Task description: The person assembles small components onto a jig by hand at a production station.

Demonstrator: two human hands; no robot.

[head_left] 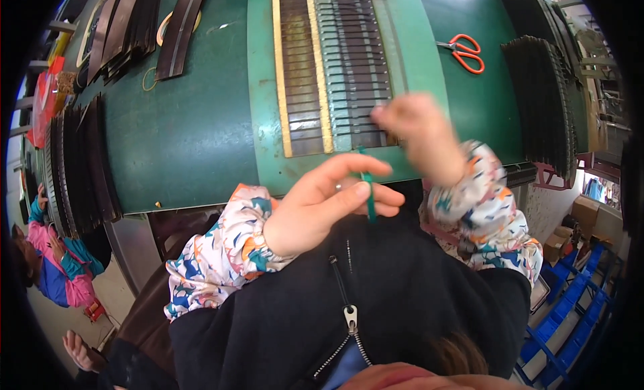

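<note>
My left hand is held at the near edge of the table, its thumb and forefinger closed on a narrow green strip. The other fingers curl loosely behind the strip. Over the lower right part of a flat board hovers my right hand, smeared by motion. Its fingertips are bent towards the board, and whether they hold anything cannot be made out. Across the board lie several thin dark strips in parallel rows. Two yellow bars run lengthwise along it.
Red-handled scissors lie right of the board on the green table. Stacks of dark strips stand at the right and left edges. More dark bands lie at the far left. Another person is at the left.
</note>
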